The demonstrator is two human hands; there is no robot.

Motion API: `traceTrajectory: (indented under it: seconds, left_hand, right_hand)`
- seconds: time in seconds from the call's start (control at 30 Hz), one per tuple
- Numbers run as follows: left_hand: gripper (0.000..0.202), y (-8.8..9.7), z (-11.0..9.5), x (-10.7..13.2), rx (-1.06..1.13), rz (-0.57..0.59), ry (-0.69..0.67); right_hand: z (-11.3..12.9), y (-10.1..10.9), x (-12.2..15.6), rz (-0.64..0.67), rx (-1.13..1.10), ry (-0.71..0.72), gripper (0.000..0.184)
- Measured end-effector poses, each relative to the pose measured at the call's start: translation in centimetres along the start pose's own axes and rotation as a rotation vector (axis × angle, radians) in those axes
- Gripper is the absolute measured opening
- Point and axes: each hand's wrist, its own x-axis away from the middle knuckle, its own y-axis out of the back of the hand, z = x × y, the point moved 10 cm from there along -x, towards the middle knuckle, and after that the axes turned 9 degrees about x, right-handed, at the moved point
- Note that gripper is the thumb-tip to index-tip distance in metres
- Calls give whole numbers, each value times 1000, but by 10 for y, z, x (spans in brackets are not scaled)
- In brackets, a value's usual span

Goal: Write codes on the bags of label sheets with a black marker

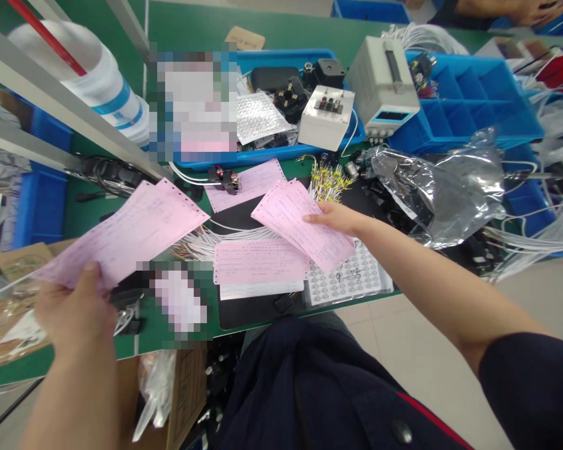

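My left hand (77, 309) pinches the near end of a stack of pink printed forms (131, 231), held up above the left part of the green bench. My right hand (334, 217) grips the edge of another pink form (300, 222) lifted over the black mat (244, 309). Beneath it lie a third pink form (260, 261) on a white sheet and a sheet of round labels (351, 278). Bundles of thin white wires (216, 240) spread between the two hands.
A blue tray (281, 59) at the back holds black parts and a small white box (326, 117). A grey power supply (382, 87), a blue divided bin (473, 103) and crumpled silver bags (441, 187) sit right. A metal frame rail (60, 106) crosses left. Another person's arm (511, 9) shows top right.
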Motion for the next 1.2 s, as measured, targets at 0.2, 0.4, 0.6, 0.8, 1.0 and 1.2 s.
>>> traceTrajectory:
  seconds: [0.2, 0.4, 0.6, 0.8, 1.0, 1.2]
  left_hand:
    - [32, -40, 38, -12, -87, 5, 83]
    - [49, -40, 41, -15, -249, 46, 94]
    - [57, -42, 29, 43, -252, 246, 86]
    - [41, -86, 89, 151, -49, 656, 571]
    - [39, -112, 100, 186, 148, 800, 862]
    - [33, -116, 110, 188, 202, 739, 903]
  right_hand:
    - [-10, 10, 13, -45, -40, -42, 15]
    - [-19, 14, 16, -79, -57, -71, 14]
    - [-19, 8, 12, -69, -53, -66, 13]
    - [-17, 2, 8, -40, -41, -40, 11]
    - [-15, -2, 6, -27, -1, -36, 12]
    - [-6, -9, 4, -9, 45, -37, 18]
